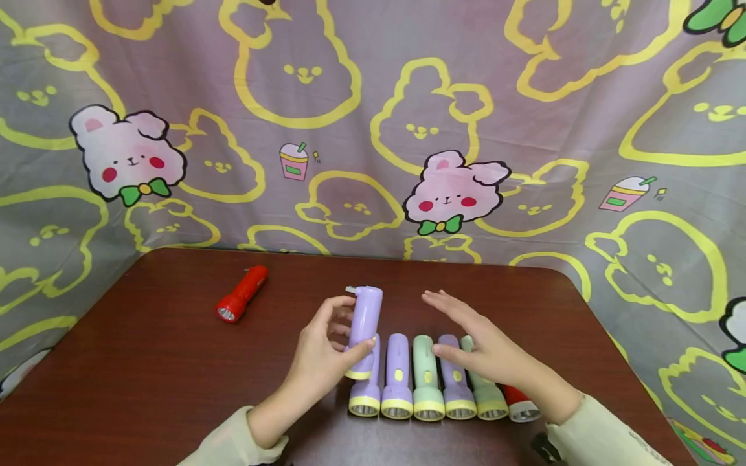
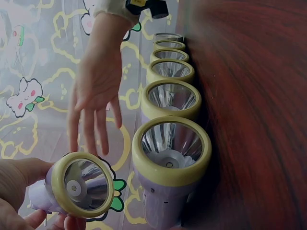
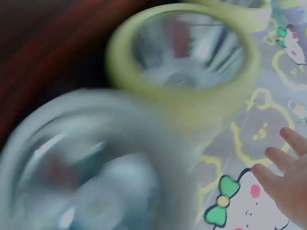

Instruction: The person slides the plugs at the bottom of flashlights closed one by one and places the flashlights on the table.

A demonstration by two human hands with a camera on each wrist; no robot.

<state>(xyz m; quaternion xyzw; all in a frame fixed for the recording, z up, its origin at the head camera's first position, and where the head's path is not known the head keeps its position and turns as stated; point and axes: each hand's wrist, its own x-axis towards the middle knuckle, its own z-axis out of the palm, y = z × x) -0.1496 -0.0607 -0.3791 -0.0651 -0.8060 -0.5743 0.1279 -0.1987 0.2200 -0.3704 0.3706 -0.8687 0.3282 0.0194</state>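
Observation:
My left hand (image 1: pixel 320 349) grips a purple flashlight (image 1: pixel 367 314) with a yellow rim, thumb across its side, raised over the left end of a row of flashlights. In the left wrist view the lens of this flashlight (image 2: pixel 82 188) faces the camera. My right hand (image 1: pixel 489 349) has its fingers extended and hovers over the row's right part, holding nothing. Below lie a purple flashlight (image 1: pixel 398 362), a green flashlight (image 1: pixel 428 369), another purple flashlight (image 1: pixel 460 391), a green flashlight (image 1: pixel 489 395) partly behind the right hand, and a red flashlight (image 1: pixel 521 402) mostly covered by that hand.
A separate red flashlight (image 1: pixel 243 294) lies at the back left of the dark wooden table (image 1: pixel 146 362). A patterned cloth (image 1: pixel 350 97) hangs behind and around the table. A small black object (image 1: pixel 544 446) shows by the right sleeve.

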